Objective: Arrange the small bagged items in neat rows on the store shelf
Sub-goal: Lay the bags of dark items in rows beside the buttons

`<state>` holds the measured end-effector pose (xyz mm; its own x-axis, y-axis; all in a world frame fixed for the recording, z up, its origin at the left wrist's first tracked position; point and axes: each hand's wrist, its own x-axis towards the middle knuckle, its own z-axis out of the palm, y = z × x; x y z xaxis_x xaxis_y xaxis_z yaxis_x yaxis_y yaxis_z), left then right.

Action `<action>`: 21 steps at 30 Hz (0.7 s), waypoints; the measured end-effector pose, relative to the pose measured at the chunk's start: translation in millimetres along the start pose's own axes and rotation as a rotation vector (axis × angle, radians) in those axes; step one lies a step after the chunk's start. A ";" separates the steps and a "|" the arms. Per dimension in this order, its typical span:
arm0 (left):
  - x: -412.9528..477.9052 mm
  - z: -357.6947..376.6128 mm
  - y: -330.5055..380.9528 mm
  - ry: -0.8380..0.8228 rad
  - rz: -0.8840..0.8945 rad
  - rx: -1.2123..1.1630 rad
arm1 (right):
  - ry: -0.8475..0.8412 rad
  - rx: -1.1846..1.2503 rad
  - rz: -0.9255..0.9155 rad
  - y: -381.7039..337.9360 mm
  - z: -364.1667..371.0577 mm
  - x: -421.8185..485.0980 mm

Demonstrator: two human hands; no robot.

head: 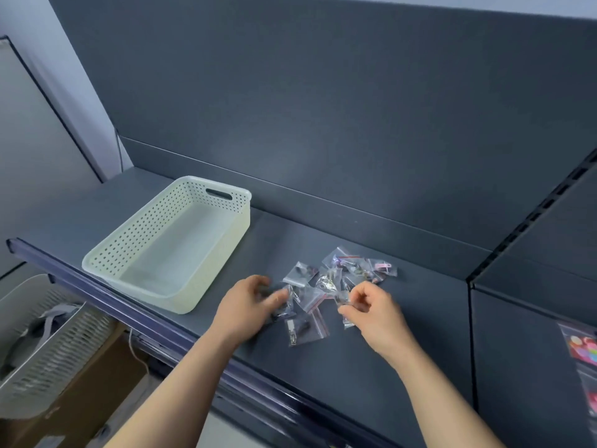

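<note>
Dark grey metal store shelf point(403, 334), seen from above. Loose heap of small clear plastic zip bags with red seal strips point(336, 279) lies mid-shelf, right of centre, overlapping and unsorted, no rows formed. One flat clear bag with a dark item inside point(305, 331) lies at the near edge of the heap; a clear bag with pink contents point(384, 266) sits at its far right end.

Left hand point(250, 305) is at the heap's left edge, fingers half curled, thumb touching a bag there; blurred, cannot tell if it actually grips.

Right hand point(371, 313) is at the heap's near right side, thumb and fingertips closed in a pinch on a small clear bag point(346, 321), other fingers curled in.

Cream perforated plastic basket with a cut-out handle point(145, 227) stands on the shelf left of the heap, apart from it, nothing visible inside.

Translucent price rail point(129, 321) runs along the shelf front. Below left: white slatted bin point(48, 360) beside a brown cardboard box point(97, 392). Far right, on the neighbouring shelf: colourful packets in clear sleeves point(583, 350), partly cut off.
</note>
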<state>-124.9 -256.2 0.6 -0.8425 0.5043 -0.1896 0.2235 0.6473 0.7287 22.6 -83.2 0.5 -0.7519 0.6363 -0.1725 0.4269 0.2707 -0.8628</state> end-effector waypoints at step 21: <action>-31.1 2.7 6.8 0.047 0.000 -0.701 | -0.035 -0.132 0.019 -4.8 12.9 -18.0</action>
<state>-95.8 -265.9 9.6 -0.8662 0.4691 -0.1722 -0.1315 0.1185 0.9842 27.5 -105.3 1.6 -0.7589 0.6174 -0.2069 0.5021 0.3526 -0.7897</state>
